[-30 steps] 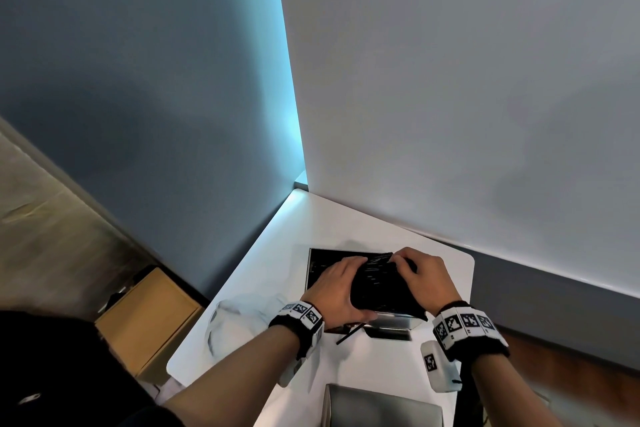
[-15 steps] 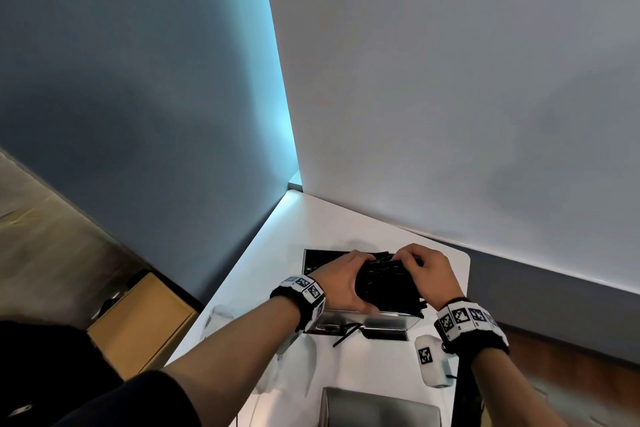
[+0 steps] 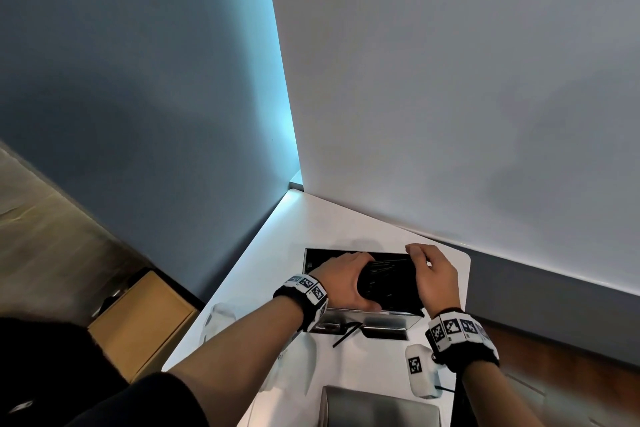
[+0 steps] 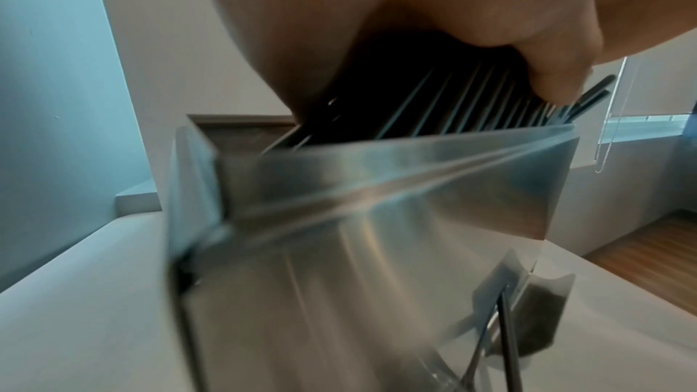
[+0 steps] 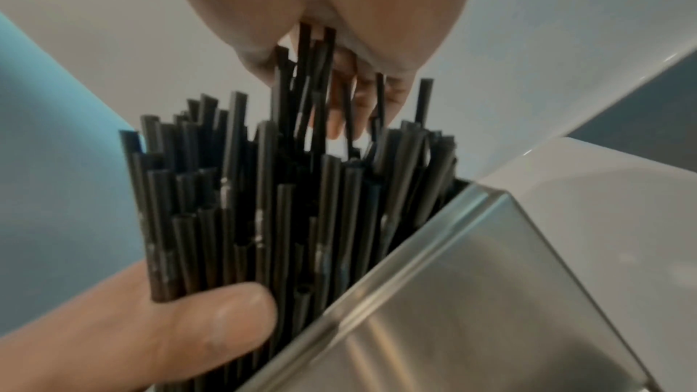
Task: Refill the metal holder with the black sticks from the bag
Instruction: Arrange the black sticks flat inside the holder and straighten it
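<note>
Sticks point(image 5: 264, 204) within left hand point(image 3: 343, 282); over holder point(image 3: 374, 321)

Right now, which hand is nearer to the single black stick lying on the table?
Left. The left hand grips the bundle just beyond the loose stick; the right hand is off to its right.

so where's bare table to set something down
Bare: the far corner of the white table, between the metal holder and the walls, plus the strip left of it. Crowded: near side, with a clear plastic bag, a stray black stick, a white device and a grey slab.
</note>
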